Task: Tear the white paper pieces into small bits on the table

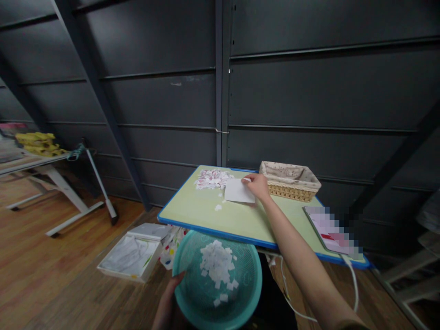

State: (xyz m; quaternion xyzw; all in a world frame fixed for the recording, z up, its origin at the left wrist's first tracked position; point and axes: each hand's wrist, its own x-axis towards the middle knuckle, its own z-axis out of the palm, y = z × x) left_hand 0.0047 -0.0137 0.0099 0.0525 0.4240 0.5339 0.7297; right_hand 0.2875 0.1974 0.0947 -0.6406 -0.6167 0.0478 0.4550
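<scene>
My left hand (173, 285) grips the rim of a teal plastic basket (253, 275) below the table's front edge. Small white paper pieces (217, 262) are heaped inside it, with a few scattered lower down. Over the green tabletop, my right hand (257, 184) is closed on the upper right part of a white sheet of paper (237, 191), which looks like a card. Just left of the sheet lies a pile of printed paper scraps (210, 178), partly covered by it. A few white bits (218, 207) sit on the tabletop in front.
A cloth-lined wicker basket (292, 190) stands at the table's back right. Nearer, a tablet (326, 231) lies with a white cable (354, 279) hanging down. The small table (192, 224) has a blue edge. An open white box (132, 254) is at lower left. A dark panelled wall (172, 101) rises behind.
</scene>
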